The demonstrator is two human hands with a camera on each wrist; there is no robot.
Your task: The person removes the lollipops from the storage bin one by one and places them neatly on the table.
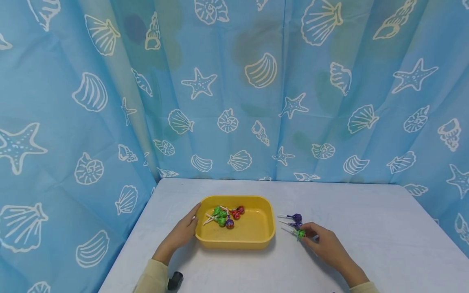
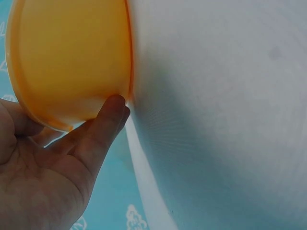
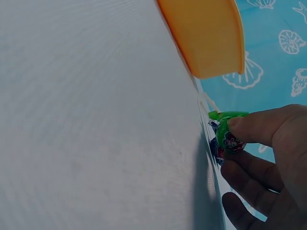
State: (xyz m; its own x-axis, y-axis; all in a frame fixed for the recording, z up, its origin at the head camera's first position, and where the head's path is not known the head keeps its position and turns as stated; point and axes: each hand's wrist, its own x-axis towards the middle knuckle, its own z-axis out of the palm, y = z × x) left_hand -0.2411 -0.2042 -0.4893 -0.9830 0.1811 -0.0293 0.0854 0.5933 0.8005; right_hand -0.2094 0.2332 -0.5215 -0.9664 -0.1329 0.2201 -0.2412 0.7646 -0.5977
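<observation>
A yellow plastic tray (image 1: 256, 243) stands on the table with several wrapped lollipops inside, toward its left half. Among them are green lollipops (image 1: 221, 221), red lollipops (image 1: 236, 213) and a purple lollipop (image 1: 229, 223). At the tray's left end my left hand (image 1: 182, 232) holds it, the thumb by the rim and the fingers against the outer wall (image 2: 76, 57). To the right of the tray, my right hand (image 1: 326, 246) pinches the green head of a lollipop (image 3: 230, 134) between thumb and fingers. Two purple lollipops (image 1: 296, 218) lie just beyond it, sticks pointing left.
A white cloth (image 1: 234, 272) covers the table. Behind and to the left hangs a blue curtain (image 1: 227, 101) with white shells and starfish. A small black object (image 1: 176, 280) shows beside the left sleeve (image 1: 152, 278); its kind is unclear.
</observation>
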